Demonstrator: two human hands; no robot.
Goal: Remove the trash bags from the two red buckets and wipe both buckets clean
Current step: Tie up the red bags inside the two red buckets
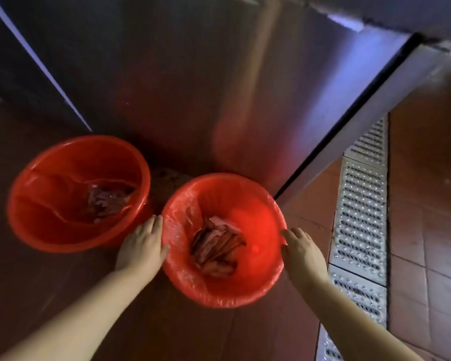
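Two red buckets stand on the floor. The near bucket (255,285) is lined with a clear trash bag (176,227) folded over its rim, with crumpled paper waste (216,246) at the bottom. My left hand (141,246) rests on its left rim, fingers on the bag's edge. My right hand (301,252) touches the right rim, fingers spread. The far-left bucket (50,230) holds a loose clear bag (71,188) with waste inside. Whether either hand grips the plastic is unclear.
A stainless steel cabinet front (193,87) rises right behind the buckets. A perforated metal drain grate (359,217) runs along the red tiled floor (427,204) to the right.
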